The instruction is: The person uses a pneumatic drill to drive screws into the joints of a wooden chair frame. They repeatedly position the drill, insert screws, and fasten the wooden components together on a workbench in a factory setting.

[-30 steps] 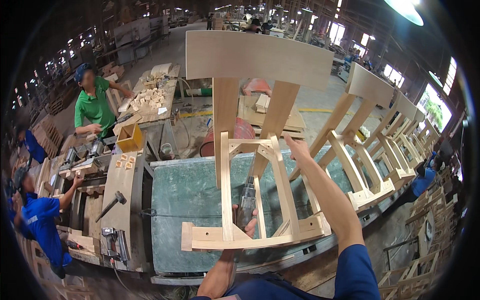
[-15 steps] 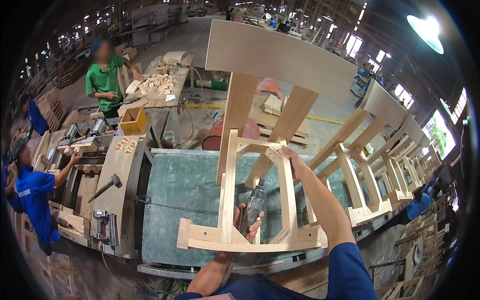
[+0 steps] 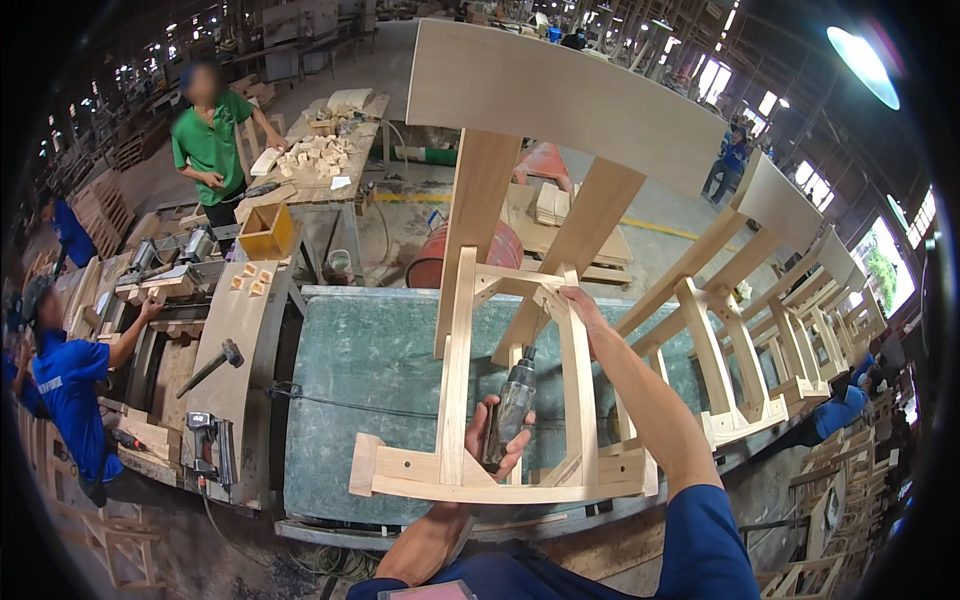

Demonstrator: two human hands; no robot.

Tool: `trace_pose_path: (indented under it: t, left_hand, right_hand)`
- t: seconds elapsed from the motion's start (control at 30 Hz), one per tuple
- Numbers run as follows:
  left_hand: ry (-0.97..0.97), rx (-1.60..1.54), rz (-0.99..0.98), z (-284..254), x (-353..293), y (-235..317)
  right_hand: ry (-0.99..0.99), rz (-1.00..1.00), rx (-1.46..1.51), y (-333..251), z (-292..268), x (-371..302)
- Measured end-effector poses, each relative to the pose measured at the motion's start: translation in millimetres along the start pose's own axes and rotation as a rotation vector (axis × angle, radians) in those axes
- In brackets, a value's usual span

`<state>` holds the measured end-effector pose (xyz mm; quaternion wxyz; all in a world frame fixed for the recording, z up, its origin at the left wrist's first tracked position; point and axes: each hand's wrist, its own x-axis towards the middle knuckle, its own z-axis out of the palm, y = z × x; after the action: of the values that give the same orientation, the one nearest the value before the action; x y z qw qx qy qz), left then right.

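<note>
Since the earlier frame, the pale unfinished wooden chair frame [image 3: 520,330] sits slightly lower and more to the centre of the frame, and the left hand [image 3: 497,437] has risen a little. This hand is clamped on a dark cylindrical power tool [image 3: 508,408] in the lower centre. The right hand [image 3: 580,305] grips the chair frame's upper rail. The chair frame stands on the green surface [image 3: 370,370]. At left, a hammer [image 3: 215,365] lies on a wooden board.
</note>
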<state>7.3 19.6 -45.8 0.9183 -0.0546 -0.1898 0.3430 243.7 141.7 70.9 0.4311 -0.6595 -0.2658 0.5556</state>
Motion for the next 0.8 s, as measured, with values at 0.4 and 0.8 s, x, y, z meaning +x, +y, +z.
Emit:
trace_pose_path:
  t: [0.4,0.8]
  left_hand:
    - [0.037,-0.020,0.084,3.0,8.8,-30.4]
    - [0.064,0.019,0.110,11.8,8.8,-31.0]
  right_hand:
    - [0.004,-0.042,0.043,13.3,-9.8,12.5]
    - [-0.006,-0.136,0.070,17.1,-7.2,18.5]
